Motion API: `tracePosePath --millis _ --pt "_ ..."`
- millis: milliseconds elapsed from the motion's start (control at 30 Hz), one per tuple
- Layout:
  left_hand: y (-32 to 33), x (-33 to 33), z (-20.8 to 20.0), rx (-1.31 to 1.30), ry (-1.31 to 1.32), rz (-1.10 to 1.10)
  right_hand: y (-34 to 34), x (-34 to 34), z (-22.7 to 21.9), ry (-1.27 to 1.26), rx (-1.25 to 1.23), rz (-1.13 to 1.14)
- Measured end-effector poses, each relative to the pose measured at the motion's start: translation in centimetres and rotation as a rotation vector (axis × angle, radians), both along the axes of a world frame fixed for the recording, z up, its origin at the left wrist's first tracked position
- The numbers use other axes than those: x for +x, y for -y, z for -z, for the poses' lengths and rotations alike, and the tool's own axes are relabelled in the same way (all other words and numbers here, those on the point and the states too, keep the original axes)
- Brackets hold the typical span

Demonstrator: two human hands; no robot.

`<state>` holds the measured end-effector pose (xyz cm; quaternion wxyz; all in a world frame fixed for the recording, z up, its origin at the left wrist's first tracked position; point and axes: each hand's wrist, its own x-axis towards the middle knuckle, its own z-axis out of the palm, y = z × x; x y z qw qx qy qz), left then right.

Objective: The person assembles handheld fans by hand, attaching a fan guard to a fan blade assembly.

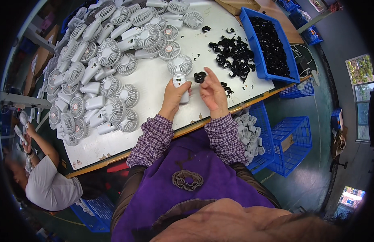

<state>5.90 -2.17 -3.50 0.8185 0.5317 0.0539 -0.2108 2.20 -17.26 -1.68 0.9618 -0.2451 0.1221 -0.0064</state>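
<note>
My left hand [173,95] is wrapped round the handle of a white handheld fan [180,65], its round grille pointing away from me and a small dark display on its handle. Just to the right is my right hand [213,92], fingers stretched out and apart. A small black curved clip-like part [200,77] shows right beside its fingertips; whether they touch it I cannot tell. More of these black parts lie in a loose pile [234,54] beyond the right hand, with a few near its wrist.
Many white handheld fans [110,86] are heaped across the left of the white table [162,117]. A blue bin [259,66] of black parts stands at the table's right. Below the edge are blue crates [292,143], one holding white parts. A co-worker [50,183] sits at left.
</note>
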Motion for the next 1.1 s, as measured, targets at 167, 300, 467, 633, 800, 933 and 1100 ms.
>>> tracePosePath --millis 167,300,467,633,800,933,1100 --pt "-0.2 -0.8 -0.4 0.074 0.094 0.002 -0.3 0.5 1.1 -0.103 -0.186 0.008" --pt "-1.7 -2.4 -1.7 0.160 0.199 0.017 -0.4 -0.9 -1.1 0.084 -0.154 0.012" --pt "-4.1 -4.1 -1.9 0.208 0.596 0.106 -4.8 -4.3 -3.1 0.118 -0.216 -0.018" --pt "-5.5 -5.5 -2.8 0.190 0.565 0.103 -6.8 -6.6 -3.5 0.110 -0.342 0.031" --pt "-5.2 -6.6 -3.2 0.342 0.532 -0.002 -7.3 -8.2 -2.4 0.085 -0.462 -0.024" --pt "-5.2 -6.7 -2.9 0.434 0.632 -0.033 -6.7 -8.3 -2.8 0.131 -0.523 -0.025" --pt "-5.1 -7.2 -2.0 0.446 0.670 -0.030 -5.7 -8.2 -2.2 0.091 -0.526 -0.199"
